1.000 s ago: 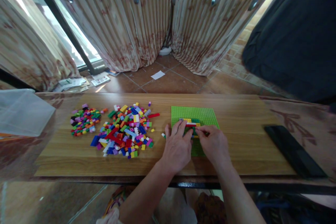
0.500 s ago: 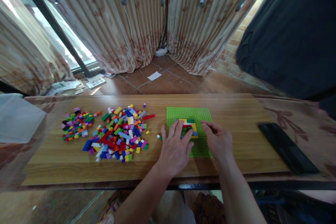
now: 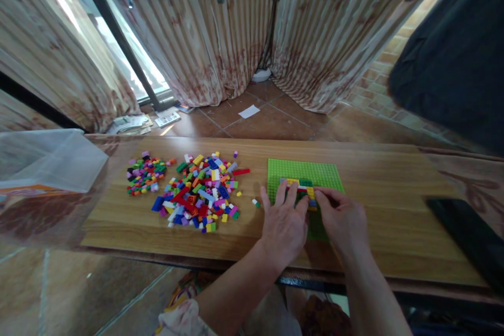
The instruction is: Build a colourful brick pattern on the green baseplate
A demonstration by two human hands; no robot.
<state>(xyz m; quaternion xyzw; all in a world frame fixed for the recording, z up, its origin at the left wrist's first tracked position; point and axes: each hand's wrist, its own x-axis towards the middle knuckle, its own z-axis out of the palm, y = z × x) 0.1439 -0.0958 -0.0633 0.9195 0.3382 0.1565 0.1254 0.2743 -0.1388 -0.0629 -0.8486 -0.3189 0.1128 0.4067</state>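
Note:
A green baseplate (image 3: 303, 172) lies on the wooden table (image 3: 386, 189) with a small brick build (image 3: 300, 187) of yellow, red, white and green pieces on it. My left hand (image 3: 284, 222) rests flat on the plate's left part, fingers spread and touching the build. My right hand (image 3: 342, 216) lies beside it, fingers curled, fingertips pressed against the build's right end. A large pile of loose coloured bricks (image 3: 200, 194) sits left of the plate, with a smaller pile (image 3: 145, 174) further left.
A clear plastic bag (image 3: 47, 160) lies at the table's left end. A dark flat object (image 3: 468, 233) sits near the right end. A lone small brick (image 3: 255, 202) lies beside my left hand. Curtains and tiled floor lie beyond the table.
My right hand drew back from the build half a second ago and is now against its right end again. The view has swung to the left. My left hand stayed on the plate.

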